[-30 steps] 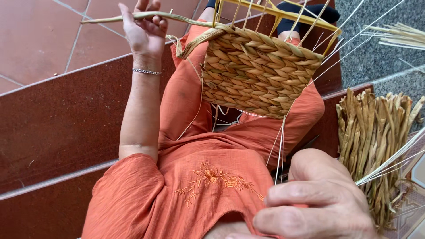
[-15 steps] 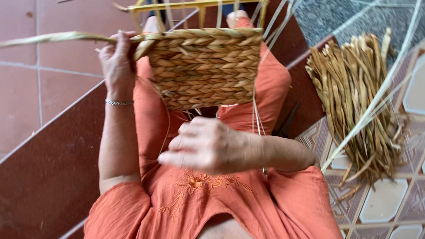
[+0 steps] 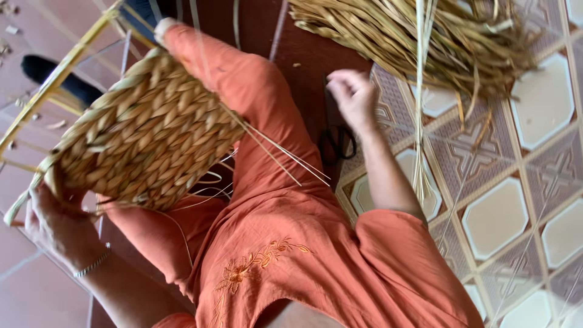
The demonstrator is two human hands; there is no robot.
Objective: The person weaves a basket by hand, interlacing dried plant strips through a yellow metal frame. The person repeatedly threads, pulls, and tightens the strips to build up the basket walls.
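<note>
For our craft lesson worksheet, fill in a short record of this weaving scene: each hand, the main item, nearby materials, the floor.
left hand: grips the lower corner of the woven panel
right hand: reaching down above the black scissors, holding nothing visible
woven panel: braided straw on a yellow frame, resting on the lap
materials: bundle of dried reeds
floor: patterned tiles
</note>
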